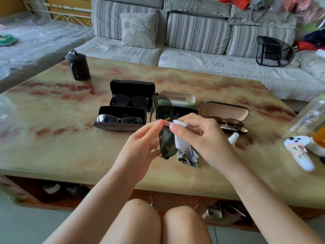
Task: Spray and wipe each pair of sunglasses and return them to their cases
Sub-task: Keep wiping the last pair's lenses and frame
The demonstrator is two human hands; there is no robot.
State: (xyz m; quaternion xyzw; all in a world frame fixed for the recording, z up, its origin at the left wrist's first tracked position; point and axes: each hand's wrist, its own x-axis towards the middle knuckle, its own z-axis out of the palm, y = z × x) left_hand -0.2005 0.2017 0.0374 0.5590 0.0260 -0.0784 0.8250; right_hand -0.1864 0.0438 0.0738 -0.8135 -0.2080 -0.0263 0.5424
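Sunglasses (166, 138) with green lenses are held on end above the middle of the bench (52, 152), one lens over the other. The left hand (140, 145) pinches the frame near the bridge, and the right hand (198, 132) grips a pale cloth (181, 140) pressed against the lower lens. The two hands nearly meet at the frame. So this pair looks to be at the wiping step. A white spray bottle (233, 138) lies just beside the right wrist. Behind the hands is a dark case (182, 111), mostly hidden, which is probably where this pair goes. Toward the far edge, three more pairs rest in open cases: a black case (131, 86), a flat dark case (121, 111) in front of it, and a tan-lined case (226, 110) to the right. A cream case (179, 96) also stands open. Whether those three pairs are already cleaned cannot be told. All the lids are still up, so closing them remains.
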